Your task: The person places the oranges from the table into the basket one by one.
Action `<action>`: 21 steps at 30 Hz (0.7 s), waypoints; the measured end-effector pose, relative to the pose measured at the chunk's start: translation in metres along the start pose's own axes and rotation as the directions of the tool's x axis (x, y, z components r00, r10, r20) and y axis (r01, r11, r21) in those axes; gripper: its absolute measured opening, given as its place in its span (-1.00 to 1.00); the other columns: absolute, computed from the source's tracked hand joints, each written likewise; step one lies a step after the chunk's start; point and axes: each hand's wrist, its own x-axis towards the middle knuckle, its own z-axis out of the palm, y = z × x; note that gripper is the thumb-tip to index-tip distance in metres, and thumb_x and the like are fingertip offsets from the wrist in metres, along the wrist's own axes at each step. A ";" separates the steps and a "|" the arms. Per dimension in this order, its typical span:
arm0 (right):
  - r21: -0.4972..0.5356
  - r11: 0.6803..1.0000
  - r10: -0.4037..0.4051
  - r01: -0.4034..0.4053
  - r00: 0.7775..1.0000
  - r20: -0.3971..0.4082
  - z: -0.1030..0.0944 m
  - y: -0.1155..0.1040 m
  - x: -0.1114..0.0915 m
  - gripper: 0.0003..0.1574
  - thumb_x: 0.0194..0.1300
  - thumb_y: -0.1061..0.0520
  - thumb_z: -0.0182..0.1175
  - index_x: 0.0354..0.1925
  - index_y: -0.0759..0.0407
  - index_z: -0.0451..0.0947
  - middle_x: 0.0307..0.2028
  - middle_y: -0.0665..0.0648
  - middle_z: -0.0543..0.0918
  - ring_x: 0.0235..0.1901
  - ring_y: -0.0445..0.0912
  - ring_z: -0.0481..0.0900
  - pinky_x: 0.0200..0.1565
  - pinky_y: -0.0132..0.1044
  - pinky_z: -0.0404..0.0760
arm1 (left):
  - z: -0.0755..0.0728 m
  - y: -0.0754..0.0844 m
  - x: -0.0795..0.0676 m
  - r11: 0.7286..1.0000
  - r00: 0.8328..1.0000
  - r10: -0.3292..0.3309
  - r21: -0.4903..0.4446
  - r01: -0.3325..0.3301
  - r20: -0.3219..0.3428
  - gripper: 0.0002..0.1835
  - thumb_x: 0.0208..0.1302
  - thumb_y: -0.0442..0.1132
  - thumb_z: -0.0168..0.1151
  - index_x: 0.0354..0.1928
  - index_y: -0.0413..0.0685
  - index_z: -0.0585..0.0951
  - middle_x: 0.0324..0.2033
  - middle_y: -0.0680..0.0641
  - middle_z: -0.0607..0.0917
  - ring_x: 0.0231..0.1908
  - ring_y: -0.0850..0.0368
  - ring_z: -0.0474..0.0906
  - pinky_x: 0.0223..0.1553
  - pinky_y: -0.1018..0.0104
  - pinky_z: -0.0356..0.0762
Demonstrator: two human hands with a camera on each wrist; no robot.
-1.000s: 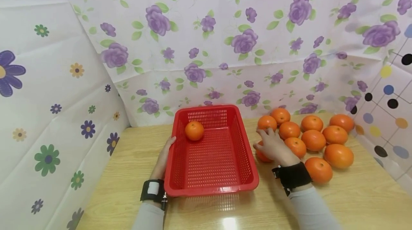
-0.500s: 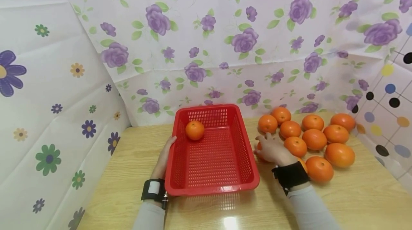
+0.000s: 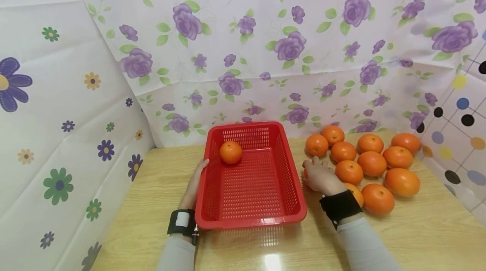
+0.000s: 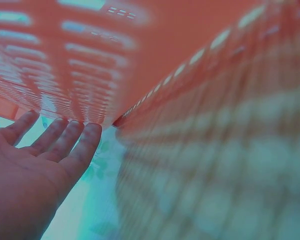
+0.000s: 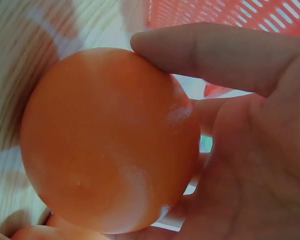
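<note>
My left hand [image 3: 195, 182] rests against the left side of a red plastic basket [image 3: 300, 195], fingertips near the rim. In the left wrist view its fingers [image 4: 82, 145] reach out fairly straight against the slotted wall. A single orange [image 3: 230, 152] sits inside the basket, toward the back left. To the right of the basket, my right hand [image 3: 322, 177] grips another orange [image 5: 110, 140] from above, thumb on one side and fingers curled round the other. The hand hides most of that orange in the head view.
Several more oranges [image 3: 372, 164] lie grouped on the wooden table [image 3: 152, 203] behind and right of my right hand. One orange [image 3: 354, 195] is partly hidden by the right wrist strap. A flowered sheet [image 3: 262, 43] stands behind the table, with patterned sheets at both sides.
My right hand has drawn slightly down and closed round the near orange, away from the one behind it. The left hand and basket hold their place.
</note>
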 end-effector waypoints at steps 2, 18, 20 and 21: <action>-0.005 1.000 -0.005 0.005 1.000 -0.008 0.001 0.000 0.001 -0.59 0.46 0.16 0.11 0.19 0.32 0.45 0.13 0.49 0.39 0.12 0.45 0.37 0.07 0.38 0.42 | 0.000 0.001 0.000 1.000 1.000 -0.002 -0.003 0.002 0.010 -0.35 0.64 0.23 -0.20 0.65 0.40 0.00 0.52 -0.33 0.21 0.44 -0.36 0.19 0.31 -0.18 0.43; 0.017 1.000 0.026 -0.026 1.000 0.008 -0.011 -0.006 -0.007 -0.44 0.34 0.21 0.23 0.23 0.43 0.39 0.15 0.51 0.36 0.15 0.47 0.34 0.09 0.34 0.47 | 0.000 0.002 0.001 1.000 1.000 -0.006 0.002 0.006 0.005 -0.33 0.62 0.26 -0.18 0.65 0.43 0.00 0.52 -0.31 0.22 0.43 -0.32 0.23 0.26 -0.12 0.49; 0.033 0.999 0.028 -0.028 0.999 0.018 -0.012 -0.006 -0.007 -0.45 0.35 0.19 0.26 0.22 0.39 0.41 0.14 0.49 0.37 0.12 0.44 0.35 0.05 0.30 0.50 | 0.000 0.002 0.001 1.000 1.000 -0.007 -0.004 0.007 0.016 -0.34 0.64 0.25 -0.21 0.65 0.40 -0.02 0.52 -0.32 0.20 0.44 -0.33 0.20 0.28 -0.15 0.47; 0.042 0.999 0.027 -0.028 0.999 0.022 -0.011 -0.005 -0.007 -0.45 0.36 0.18 0.28 0.21 0.38 0.41 0.14 0.48 0.37 0.11 0.44 0.36 0.04 0.28 0.51 | 0.000 0.001 0.001 1.000 1.000 -0.006 -0.005 0.006 0.021 -0.34 0.64 0.24 -0.23 0.66 0.39 -0.03 0.52 -0.33 0.19 0.45 -0.34 0.19 0.28 -0.16 0.46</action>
